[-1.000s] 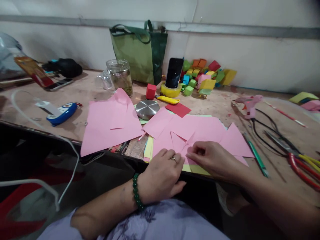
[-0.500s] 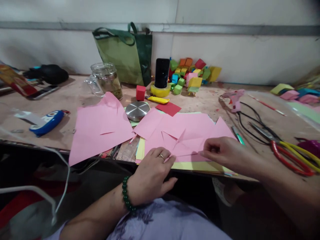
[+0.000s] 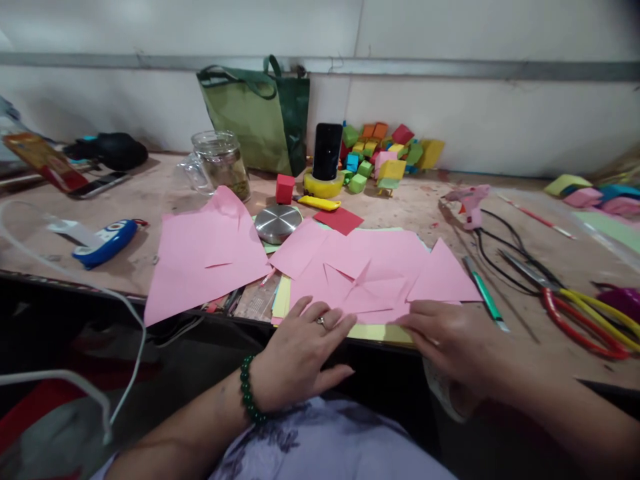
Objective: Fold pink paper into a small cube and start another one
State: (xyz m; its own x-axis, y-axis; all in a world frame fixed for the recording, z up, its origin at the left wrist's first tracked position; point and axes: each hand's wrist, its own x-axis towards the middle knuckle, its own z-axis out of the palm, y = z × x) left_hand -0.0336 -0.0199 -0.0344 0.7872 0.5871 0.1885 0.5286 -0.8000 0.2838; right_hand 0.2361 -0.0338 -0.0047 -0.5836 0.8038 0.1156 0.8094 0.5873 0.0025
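Pink paper (image 3: 375, 250) lies in front of me, creased and folded in overlapping pieces, above pale yellow sheets (image 3: 283, 297) at the table edge. My left hand (image 3: 313, 340) rests at its front edge, palm down, fingers stretched out and fingertips on the paper. My right hand (image 3: 445, 333) has its fingers pressed together at the paper's lower right edge; the thumb is mostly hidden. A triangular pink piece (image 3: 445, 277) lies just beyond that hand. At the left, a larger pink sheet (image 3: 205, 260) with a short slit hangs slightly over the table edge.
A round metal disc (image 3: 279, 223), red paper (image 3: 340, 219), yellow cutter (image 3: 320, 202), and phone (image 3: 327, 152) stand behind. Right: green cutter (image 3: 485, 293), scissors (image 3: 565, 300), pink glue gun (image 3: 470, 203). Left: glass mug (image 3: 220, 163), blue tape dispenser (image 3: 107, 243). Behind: folded paper blocks (image 3: 367, 150).
My right hand has moved down and nearer the table edge, uncovering the triangular pink piece and the green cutter. My left hand stays nearly in place. The view has shifted slightly.
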